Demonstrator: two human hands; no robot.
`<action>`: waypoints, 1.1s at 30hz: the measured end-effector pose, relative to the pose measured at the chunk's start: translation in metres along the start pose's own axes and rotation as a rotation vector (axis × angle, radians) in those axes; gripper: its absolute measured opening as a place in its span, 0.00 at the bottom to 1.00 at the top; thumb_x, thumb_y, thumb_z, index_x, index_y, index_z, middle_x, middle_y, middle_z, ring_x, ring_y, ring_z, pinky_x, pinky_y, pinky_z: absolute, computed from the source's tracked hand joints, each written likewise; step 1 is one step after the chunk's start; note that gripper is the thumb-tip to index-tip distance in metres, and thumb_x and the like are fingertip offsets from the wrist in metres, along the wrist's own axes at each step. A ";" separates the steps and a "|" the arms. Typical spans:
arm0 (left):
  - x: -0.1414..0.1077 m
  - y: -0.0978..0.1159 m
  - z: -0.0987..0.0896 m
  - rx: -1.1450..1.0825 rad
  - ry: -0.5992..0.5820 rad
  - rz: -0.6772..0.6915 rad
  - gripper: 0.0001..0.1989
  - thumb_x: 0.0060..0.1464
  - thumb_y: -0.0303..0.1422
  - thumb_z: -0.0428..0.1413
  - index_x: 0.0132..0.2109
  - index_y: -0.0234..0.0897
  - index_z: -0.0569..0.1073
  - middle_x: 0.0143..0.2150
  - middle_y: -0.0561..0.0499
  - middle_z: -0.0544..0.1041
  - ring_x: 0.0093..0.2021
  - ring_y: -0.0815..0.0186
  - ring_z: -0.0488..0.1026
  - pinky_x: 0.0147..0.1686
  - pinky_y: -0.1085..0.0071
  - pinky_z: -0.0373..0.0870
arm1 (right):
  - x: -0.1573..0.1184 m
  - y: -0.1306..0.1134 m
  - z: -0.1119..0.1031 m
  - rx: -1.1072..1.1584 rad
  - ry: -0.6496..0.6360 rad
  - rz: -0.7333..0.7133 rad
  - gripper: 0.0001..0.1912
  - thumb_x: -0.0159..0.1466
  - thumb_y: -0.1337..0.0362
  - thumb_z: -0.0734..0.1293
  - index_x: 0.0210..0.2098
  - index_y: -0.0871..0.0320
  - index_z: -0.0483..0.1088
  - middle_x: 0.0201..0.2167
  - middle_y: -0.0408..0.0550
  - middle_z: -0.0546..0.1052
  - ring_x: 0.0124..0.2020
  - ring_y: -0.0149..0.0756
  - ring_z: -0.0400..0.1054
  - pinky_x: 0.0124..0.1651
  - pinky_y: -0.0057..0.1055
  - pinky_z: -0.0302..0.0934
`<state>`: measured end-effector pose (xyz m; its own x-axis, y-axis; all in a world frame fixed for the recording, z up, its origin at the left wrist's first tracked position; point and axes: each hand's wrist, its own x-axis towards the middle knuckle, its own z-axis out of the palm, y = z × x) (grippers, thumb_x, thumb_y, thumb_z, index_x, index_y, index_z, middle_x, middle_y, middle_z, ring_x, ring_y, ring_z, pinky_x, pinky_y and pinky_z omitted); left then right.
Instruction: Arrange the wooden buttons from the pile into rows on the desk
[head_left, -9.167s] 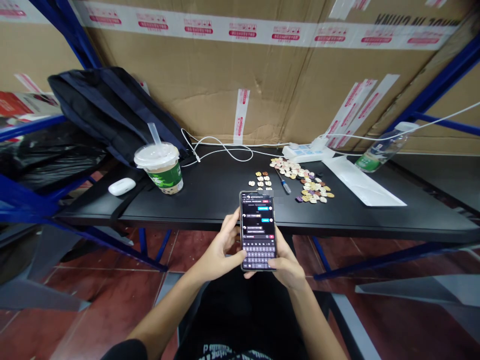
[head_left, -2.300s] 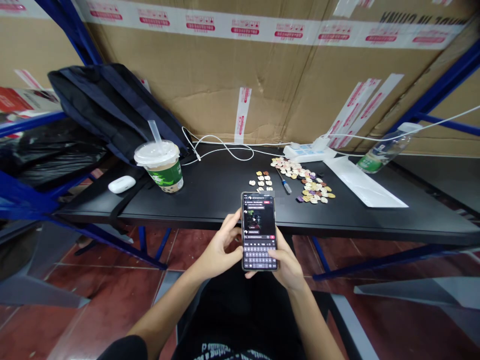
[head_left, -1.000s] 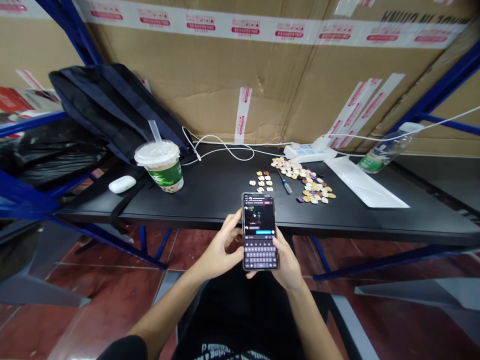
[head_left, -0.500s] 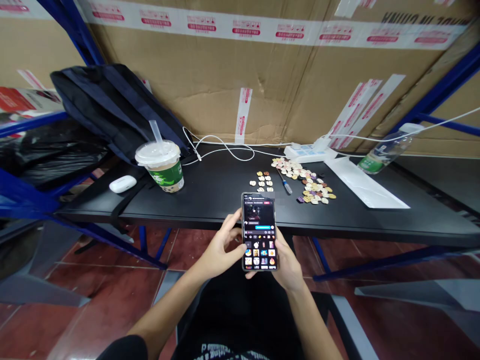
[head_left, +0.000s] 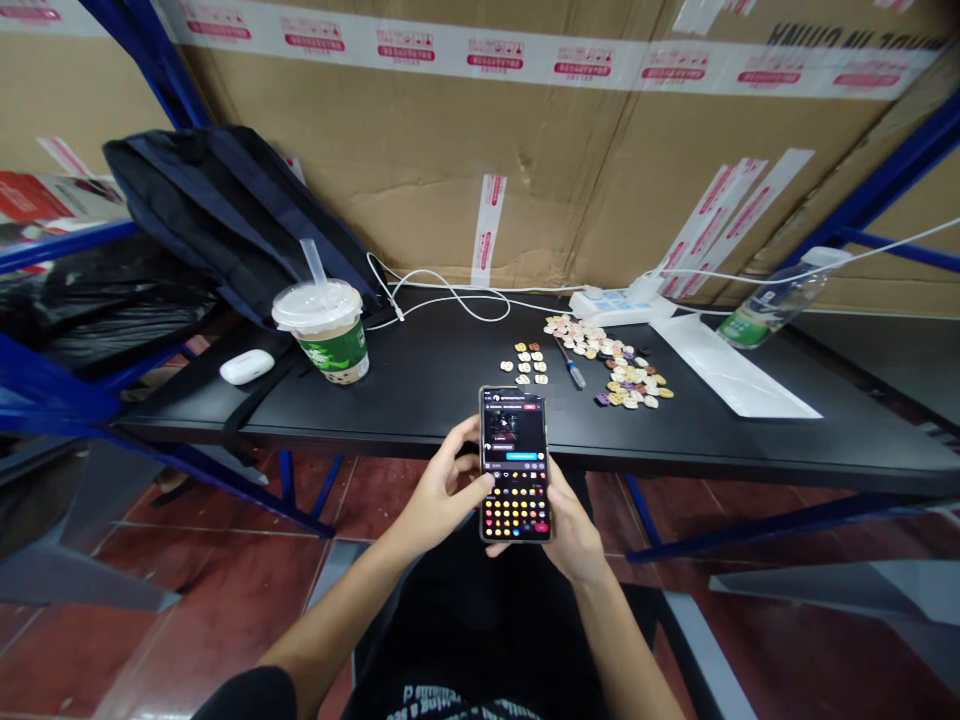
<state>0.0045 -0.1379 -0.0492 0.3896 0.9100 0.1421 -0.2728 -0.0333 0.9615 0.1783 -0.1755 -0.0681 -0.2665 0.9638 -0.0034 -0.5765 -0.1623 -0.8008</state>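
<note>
Both hands have a snug grip on a smartphone (head_left: 514, 435): left hand (head_left: 450, 505) curled round one edge, right hand (head_left: 575, 530) cradling the other, with the phone overlapping the tabletop's (head_left: 420, 400) near edge in view. Left thumb (head_left: 480, 488) is over the screen; hard to tell if it's actually pressing. Just changed: the sticker panel has flipped to an emoji grid (head_left: 515, 515), so the action's all on-screen. Beyond, loose button-like pieces (head_left: 589, 340) and a small screwdriver (head_left: 574, 374) lie untouched, bubble tea cup (head_left: 332, 342) off left.
</note>
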 end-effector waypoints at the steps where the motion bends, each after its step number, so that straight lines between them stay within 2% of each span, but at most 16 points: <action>1: 0.000 0.000 0.000 -0.002 -0.002 0.001 0.32 0.58 0.33 0.61 0.66 0.47 0.58 0.61 0.46 0.65 0.47 0.65 0.72 0.50 0.66 0.70 | 0.000 0.000 0.000 0.002 -0.002 -0.003 0.35 0.65 0.54 0.65 0.70 0.44 0.53 0.60 0.54 0.70 0.44 0.50 0.75 0.29 0.45 0.77; 8: -0.001 0.000 -0.003 0.015 -0.066 0.022 0.37 0.58 0.31 0.61 0.70 0.44 0.54 0.63 0.43 0.64 0.48 0.63 0.71 0.55 0.61 0.67 | 0.001 -0.002 0.003 0.047 0.013 -0.011 0.34 0.65 0.55 0.65 0.69 0.48 0.55 0.55 0.56 0.74 0.41 0.52 0.76 0.26 0.47 0.77; 14: -0.003 -0.002 -0.004 0.025 -0.093 0.047 0.37 0.59 0.31 0.59 0.71 0.45 0.52 0.64 0.43 0.63 0.49 0.63 0.71 0.55 0.61 0.66 | 0.003 0.000 0.002 0.034 0.080 -0.006 0.32 0.66 0.54 0.65 0.68 0.48 0.58 0.55 0.55 0.74 0.43 0.52 0.76 0.25 0.43 0.75; 17: -0.003 0.000 -0.004 0.009 -0.112 0.041 0.38 0.58 0.31 0.59 0.71 0.44 0.52 0.65 0.41 0.62 0.49 0.61 0.71 0.54 0.61 0.67 | 0.007 0.005 -0.001 0.003 0.195 -0.023 0.29 0.67 0.53 0.65 0.66 0.48 0.62 0.58 0.52 0.74 0.52 0.53 0.72 0.38 0.46 0.76; 19: -0.003 0.000 -0.004 0.018 -0.113 0.040 0.39 0.58 0.31 0.60 0.71 0.44 0.52 0.65 0.41 0.62 0.49 0.61 0.71 0.53 0.62 0.67 | 0.010 0.008 -0.002 -0.026 0.257 -0.051 0.27 0.66 0.52 0.65 0.63 0.50 0.65 0.57 0.50 0.75 0.57 0.51 0.69 0.48 0.47 0.73; 21: -0.003 0.001 -0.004 0.029 -0.111 0.045 0.39 0.58 0.31 0.60 0.71 0.44 0.52 0.65 0.40 0.62 0.49 0.61 0.71 0.53 0.62 0.67 | 0.012 0.010 -0.003 -0.053 0.271 -0.074 0.27 0.66 0.51 0.65 0.62 0.51 0.67 0.56 0.50 0.76 0.59 0.50 0.68 0.53 0.48 0.70; 29: -0.003 0.002 -0.002 0.046 -0.114 0.041 0.38 0.58 0.33 0.60 0.71 0.43 0.53 0.64 0.40 0.64 0.49 0.60 0.71 0.53 0.61 0.67 | 0.012 0.007 -0.006 -0.044 0.241 -0.048 0.27 0.67 0.50 0.64 0.63 0.51 0.66 0.55 0.49 0.76 0.58 0.51 0.69 0.50 0.48 0.71; 31: -0.002 0.002 -0.002 0.037 -0.090 0.037 0.36 0.58 0.33 0.60 0.69 0.44 0.55 0.64 0.41 0.63 0.47 0.62 0.72 0.50 0.63 0.69 | 0.010 0.007 -0.006 -0.020 0.210 -0.044 0.28 0.67 0.49 0.63 0.63 0.51 0.65 0.55 0.50 0.76 0.57 0.52 0.69 0.49 0.49 0.72; 33: -0.002 0.002 -0.001 0.021 -0.058 0.007 0.33 0.59 0.34 0.60 0.68 0.46 0.57 0.63 0.42 0.62 0.45 0.64 0.72 0.42 0.68 0.73 | 0.008 0.006 -0.004 0.005 0.190 -0.037 0.28 0.67 0.49 0.63 0.63 0.51 0.66 0.56 0.51 0.75 0.57 0.53 0.69 0.47 0.50 0.73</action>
<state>0.0023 -0.1393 -0.0474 0.4386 0.8841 0.1614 -0.2574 -0.0485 0.9651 0.1760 -0.1678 -0.0754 -0.0946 0.9916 -0.0881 -0.5874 -0.1270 -0.7993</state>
